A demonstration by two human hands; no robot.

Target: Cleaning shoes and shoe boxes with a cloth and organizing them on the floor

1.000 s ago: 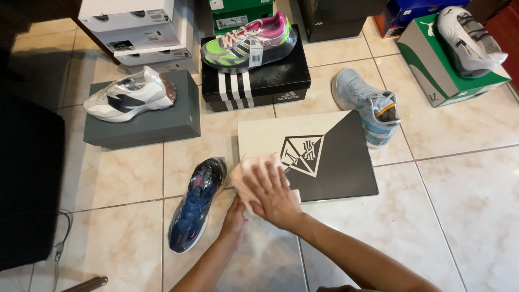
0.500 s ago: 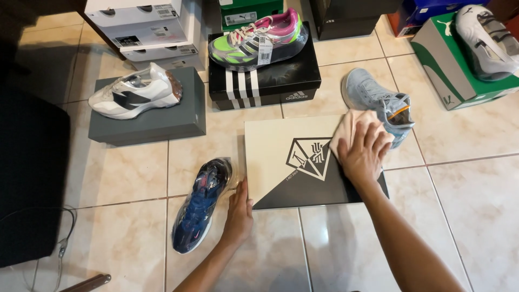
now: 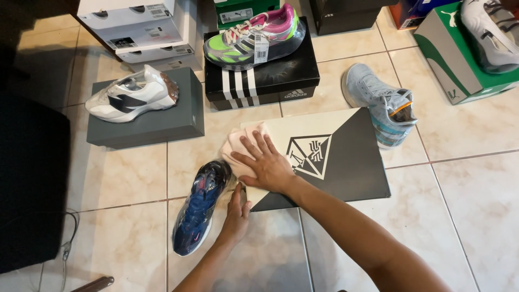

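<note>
While the right hand (image 3: 266, 163) lies flat with fingers spread, it presses a pale pink cloth (image 3: 241, 147) against the lid of a cream-and-black shoebox (image 3: 346, 162) on the tiled floor (image 3: 476, 216). The cloth sits at the box's near-left corner, bunched under the palm and showing past the fingertips. The left hand (image 3: 236, 212) rests against the front-left edge of the same box (whether its fingers grip the edge cannot be told), just beside a dark blue sneaker (image 3: 201, 206) lying on the tiles. A light blue sneaker (image 3: 381, 106) stands on the floor touching the box's far-right corner. Farther back, a white sneaker (image 3: 133, 95) sits on a grey box (image 3: 157, 121), and a green-and-pink sneaker (image 3: 255, 38) sits on a black striped box (image 3: 270, 81). At the upper right, a grey sneaker (image 3: 489, 32) rests on a green box (image 3: 448, 59).
</note>
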